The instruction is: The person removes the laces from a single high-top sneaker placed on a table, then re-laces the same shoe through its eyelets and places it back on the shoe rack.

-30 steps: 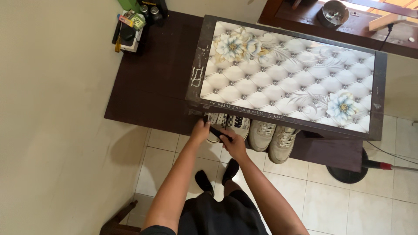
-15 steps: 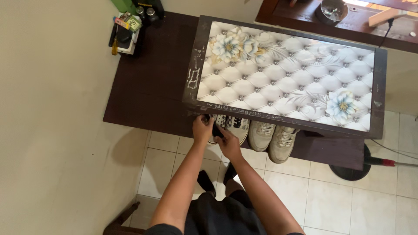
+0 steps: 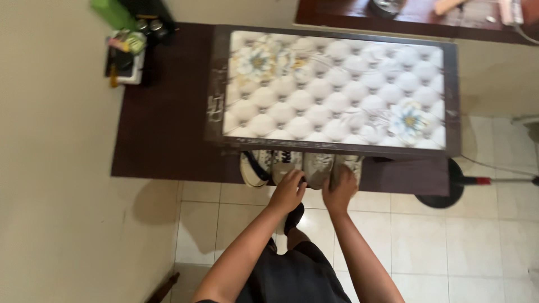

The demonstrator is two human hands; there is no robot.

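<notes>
1. Pale floor tiles and a cream wall frame a low dark wooden table, seen from above in a motion-blurred view.
2. Pale sneakers, the pair being reached for, sit on the low table under the front edge of a taller table; only their toes and laces show.
3. Right hand lies over the toe of the right-hand sneaker, fingers curled down on it; whether it has closed into a real grasp cannot be told through the blur.
4. Left hand rests at the inner sneaker's toe, beside a patterned black-and-white shoe; its grip is likewise unclear.
5. Handling, as judged: sneakers of this kind are light, with soft uppers and stiffer soles, not fragile; the heel or collar would give a firmer hold than the rounded toe.
6. Above stands the taller table, its quilted floral top dark-framed.
7. Small bottles and boxes cluster at the far left corner; a round black stand base sits on the floor to the right.
</notes>
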